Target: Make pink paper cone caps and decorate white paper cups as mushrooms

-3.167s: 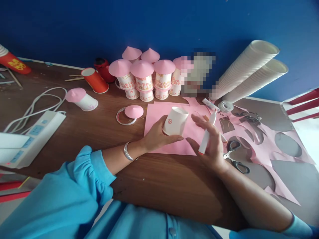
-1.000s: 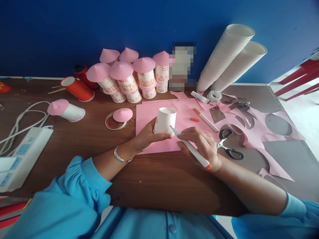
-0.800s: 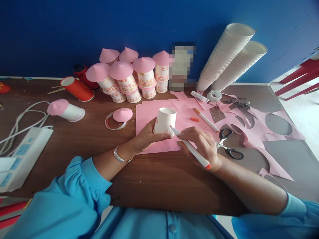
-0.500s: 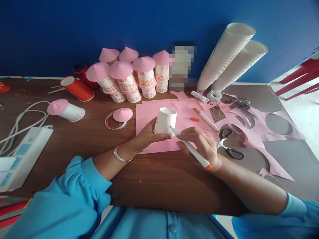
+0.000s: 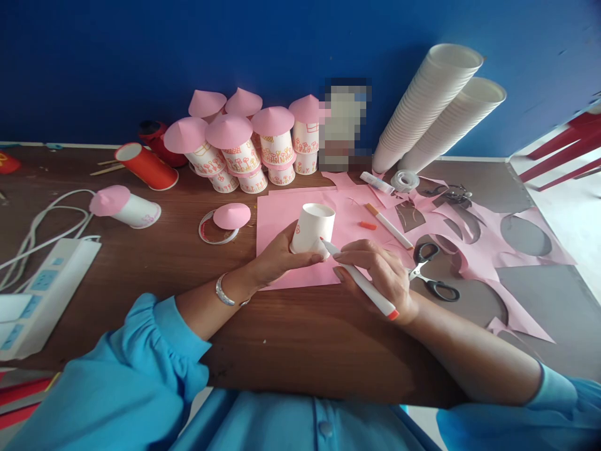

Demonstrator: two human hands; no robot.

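A white paper cup (image 5: 313, 227) with a small red drawing on its left side is gripped low down by my left hand (image 5: 282, 254), over pink paper (image 5: 277, 275). My right hand (image 5: 375, 269) is closed around a white marker (image 5: 366, 289) with a red end. The marker's tip points at the cup's lower right side; whether it touches cannot be made out. An orange cap (image 5: 367, 225) and another marker (image 5: 389, 227) with an orange-brown end lie on the paper behind my right hand.
Decorated cup towers (image 5: 233, 147) with pink cone roofs stand at the back. Tall cup stacks (image 5: 427, 106) lean on the blue wall. Scissors (image 5: 429, 272) and pink scraps (image 5: 483, 250) lie right. A power strip (image 5: 51, 294), roofed cup (image 5: 134, 210) and red cup (image 5: 150, 168) are left.
Hardly anything differs. The cup appears a few pixels further right, along with a slight shift of the whole view; both hands keep their hold.
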